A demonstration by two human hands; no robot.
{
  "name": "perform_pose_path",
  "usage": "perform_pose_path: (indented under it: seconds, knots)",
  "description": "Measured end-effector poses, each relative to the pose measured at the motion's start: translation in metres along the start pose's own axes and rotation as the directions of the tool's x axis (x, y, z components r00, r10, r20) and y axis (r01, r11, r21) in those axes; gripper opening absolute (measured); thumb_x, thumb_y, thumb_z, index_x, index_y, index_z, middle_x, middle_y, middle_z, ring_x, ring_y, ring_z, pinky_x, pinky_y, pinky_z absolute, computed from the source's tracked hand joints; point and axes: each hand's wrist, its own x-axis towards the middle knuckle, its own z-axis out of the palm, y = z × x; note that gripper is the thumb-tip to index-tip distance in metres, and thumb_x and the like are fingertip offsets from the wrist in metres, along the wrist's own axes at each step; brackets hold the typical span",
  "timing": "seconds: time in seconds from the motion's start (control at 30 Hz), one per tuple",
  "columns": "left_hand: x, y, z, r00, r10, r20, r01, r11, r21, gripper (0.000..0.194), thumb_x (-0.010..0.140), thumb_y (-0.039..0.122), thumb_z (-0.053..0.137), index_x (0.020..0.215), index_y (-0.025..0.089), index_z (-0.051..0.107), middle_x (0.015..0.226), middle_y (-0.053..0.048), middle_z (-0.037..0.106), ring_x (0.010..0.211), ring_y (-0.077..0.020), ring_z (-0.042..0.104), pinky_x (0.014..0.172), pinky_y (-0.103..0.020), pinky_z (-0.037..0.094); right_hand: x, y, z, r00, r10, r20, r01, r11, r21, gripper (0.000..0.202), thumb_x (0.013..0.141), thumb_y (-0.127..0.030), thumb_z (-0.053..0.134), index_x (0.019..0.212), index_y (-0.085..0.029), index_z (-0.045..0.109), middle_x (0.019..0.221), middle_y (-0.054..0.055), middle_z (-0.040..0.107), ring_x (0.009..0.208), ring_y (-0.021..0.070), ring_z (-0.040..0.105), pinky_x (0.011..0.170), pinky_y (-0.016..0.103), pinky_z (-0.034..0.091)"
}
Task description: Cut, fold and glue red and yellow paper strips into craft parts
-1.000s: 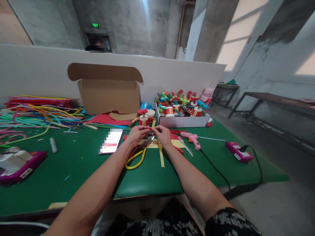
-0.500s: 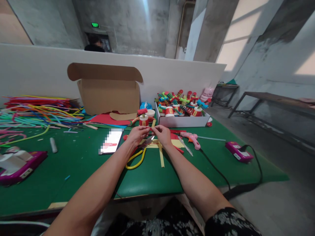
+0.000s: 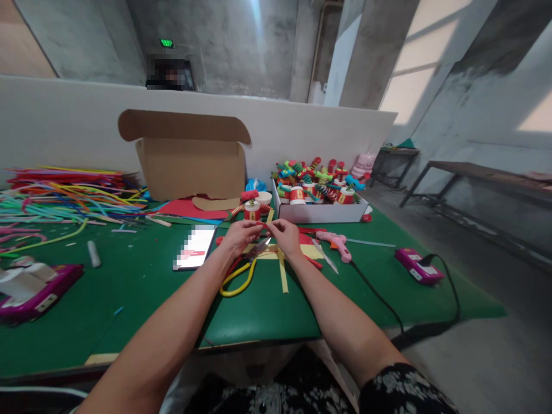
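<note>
Head view: left hand point(image 3: 240, 236) and right hand point(image 3: 286, 234) pinched a red piece point(image 3: 264, 225), apparently unattached; beyond their grip stood a largely assembled cup figure point(image 3: 251, 212), rightward many boxed figures point(image 3: 297, 196).

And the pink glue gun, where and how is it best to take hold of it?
Probably by the handle of the pink glue gun, right hand coming from the near right: it lies on its side, handle slanting that way.
</note>
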Motion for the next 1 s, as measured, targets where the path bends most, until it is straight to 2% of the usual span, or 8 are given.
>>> perform_pose_path:
  seconds: [0.27, 0.43, 0.5, 0.63, 0.83, 1.0]
  knots:
    - [0.0, -0.001, 0.002, 1.0, 0.004, -0.008, -0.005, 0.999, -0.034, 0.023, 0.052, 0.018, 0.08, 0.067, 0.011, 0.065, 0.064, -0.003, 0.063, 0.056, -0.0093, 0.058, 0.054, -0.02, 0.043, -0.001, -0.002, 0.0, 1.0, 0.0, 0.029, -0.001, 1.0, 0.028, 0.02, 0.066, -0.04, 0.062, 0.065, -0.02, 0.059, 0.06, -0.001, 0.064, 0.058, 0.0179, 0.065, 0.058, 0.027, 0.05]
    - [-0.002, 0.002, 0.004, 1.0, 0.006, -0.028, -0.006, 1.0, -0.023, 0.029, 0.054, 0.032, 0.079, 0.065, 0.011, 0.063, 0.058, -0.002, 0.06, 0.05, -0.0083, 0.053, 0.048, -0.02, 0.04, -0.002, -0.004, 0.001, 0.999, -0.012, 0.03, 0.012, 1.0, 0.006, 0.019, 0.067, -0.039, 0.061, 0.065, -0.02, 0.059, 0.059, -0.001, 0.064, 0.058, 0.0185, 0.066, 0.058, 0.027, 0.05]
    - [-0.002, 0.005, 0.004, 0.999, 0.017, -0.04, -0.017, 1.0, -0.001, 0.032, 0.056, 0.036, 0.078, 0.071, 0.011, 0.064, 0.062, -0.003, 0.062, 0.05, -0.0078, 0.052, 0.047, -0.019, 0.039, -0.001, -0.003, 0.0, 1.0, -0.015, 0.02, 0.016, 1.0, -0.01, 0.019, 0.068, -0.038, 0.061, 0.065, -0.02, 0.059, 0.058, -0.001, 0.064, 0.058, 0.0187, 0.066, 0.059, 0.028, 0.05]
    - [-0.004, 0.01, 0.003, 0.999, 0.05, -0.018, -0.048, 0.993, 0.108, 0.043, 0.051, 0.034, 0.081, 0.086, 0.014, 0.066, 0.073, -0.003, 0.065, 0.053, -0.0071, 0.053, 0.049, -0.019, 0.04, 0.0, -0.001, -0.001, 1.0, -0.024, 0.013, 0.024, 1.0, -0.015, 0.019, 0.068, -0.039, 0.061, 0.066, -0.019, 0.06, 0.058, -0.001, 0.064, 0.058, 0.018, 0.066, 0.058, 0.027, 0.05]
    - [-0.008, 0.01, 0.007, 0.986, 0.169, 0.009, -0.164, 0.945, 0.282, 0.032, 0.05, 0.035, 0.079, 0.065, 0.012, 0.061, 0.055, 0.001, 0.057, 0.048, -0.007, 0.047, 0.048, -0.02, 0.037, 0.0, 0.001, 0.001, 0.998, -0.013, 0.057, 0.012, 1.0, 0.024, 0.02, 0.068, -0.039, 0.062, 0.066, -0.019, 0.06, 0.059, -0.001, 0.065, 0.058, 0.0169, 0.065, 0.058, 0.027, 0.051]
    - [-0.008, 0.009, 0.006, 0.979, 0.205, 0.003, -0.194, 0.922, 0.335, 0.032, 0.053, 0.039, 0.075, 0.061, 0.014, 0.06, 0.053, 0.002, 0.055, 0.047, -0.0076, 0.045, 0.047, -0.021, 0.035, -0.001, 0.001, 0.002, 0.998, -0.01, 0.066, 0.008, 0.999, 0.037, 0.019, 0.068, -0.038, 0.063, 0.065, -0.02, 0.06, 0.059, -0.001, 0.064, 0.058, 0.0167, 0.065, 0.058, 0.027, 0.051]
